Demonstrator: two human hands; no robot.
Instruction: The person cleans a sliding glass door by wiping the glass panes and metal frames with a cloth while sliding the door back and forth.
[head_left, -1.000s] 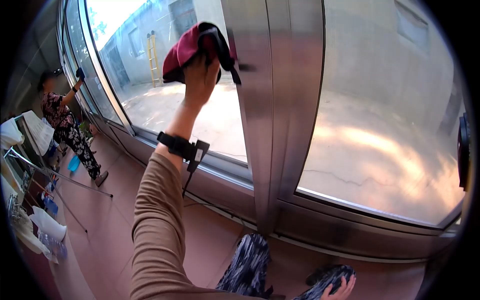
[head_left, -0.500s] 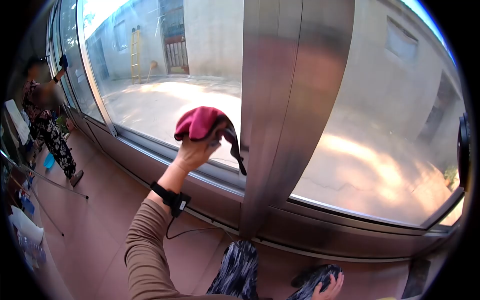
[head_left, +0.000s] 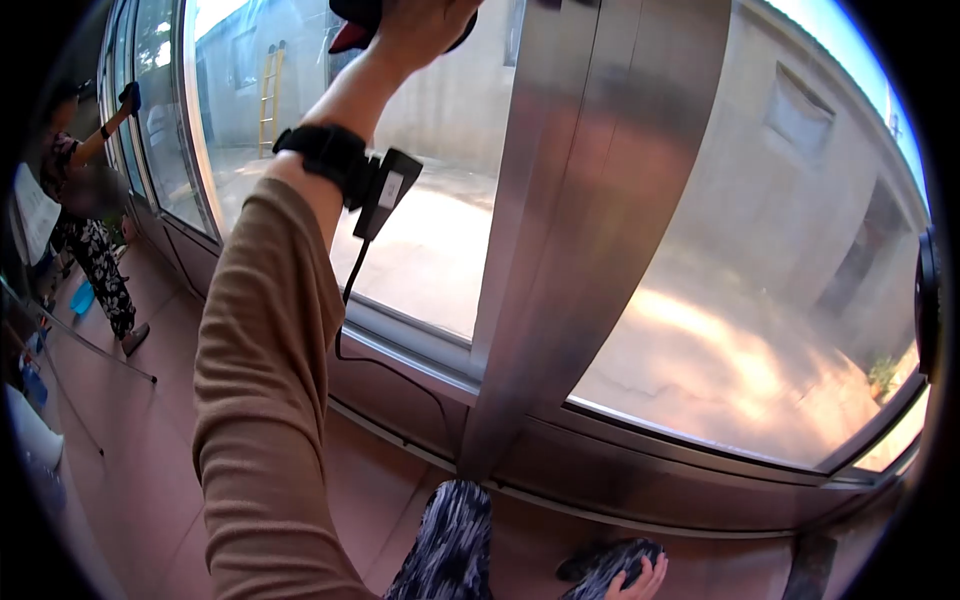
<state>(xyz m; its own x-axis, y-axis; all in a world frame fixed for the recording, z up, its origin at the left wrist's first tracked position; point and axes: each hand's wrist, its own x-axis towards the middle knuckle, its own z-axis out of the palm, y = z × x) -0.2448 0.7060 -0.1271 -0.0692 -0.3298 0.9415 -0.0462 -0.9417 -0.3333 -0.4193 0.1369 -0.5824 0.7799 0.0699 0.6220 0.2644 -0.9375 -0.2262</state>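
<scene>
At the top edge, my left hand (head_left: 420,35) is raised against the window pane (head_left: 440,200) and closed on a dark red and black cloth (head_left: 350,32). Most of the cloth is hidden by the hand or cut off by the frame. A black strap with a small box (head_left: 388,195) sits on the left wrist, and a cable hangs from it. My right hand (head_left: 638,580) lies low at the right on my patterned trouser knee (head_left: 630,555), its fingers apart and holding nothing.
A wide metal post (head_left: 580,230) stands between two panes. The sill track (head_left: 405,345) runs below the left pane. At far left another person (head_left: 90,220) reaches to the glass with a dark cloth, near thin metal legs (head_left: 110,360) and a blue basin (head_left: 82,298).
My left hand has moved up the pane with the cloth, from near the sill to the top edge of view. The right hand stays on the knee.
</scene>
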